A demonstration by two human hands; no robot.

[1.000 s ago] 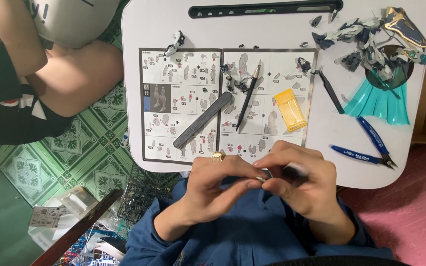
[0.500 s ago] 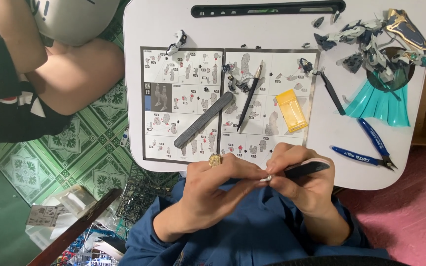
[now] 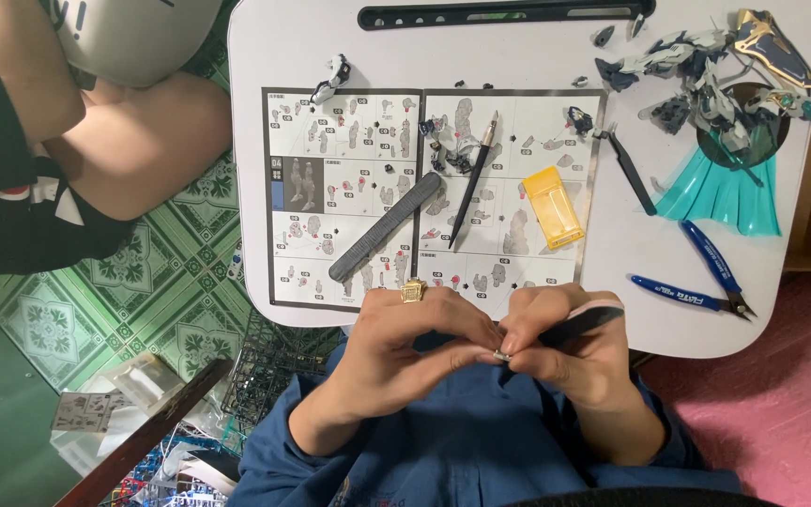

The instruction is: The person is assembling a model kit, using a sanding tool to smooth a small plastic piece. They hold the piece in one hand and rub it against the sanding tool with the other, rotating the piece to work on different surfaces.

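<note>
White table (image 3: pixel 312 38): two hands (image 3: pixel 495 352), one manual (image 3: pixel 368 160), one file (image 3: pixel 385 226).

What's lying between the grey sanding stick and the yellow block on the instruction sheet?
In the head view, a dark hobby knife lies between the grey sanding stick and the yellow block, on the instruction sheet.

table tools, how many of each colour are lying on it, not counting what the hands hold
Blue: 1, the blue-handled nippers
Yellow: 1, the yellow block
Grey: 1, the grey file
Black: 2, the black hobby knife and the black tweezers
Total: 5 tools on the white table
</note>
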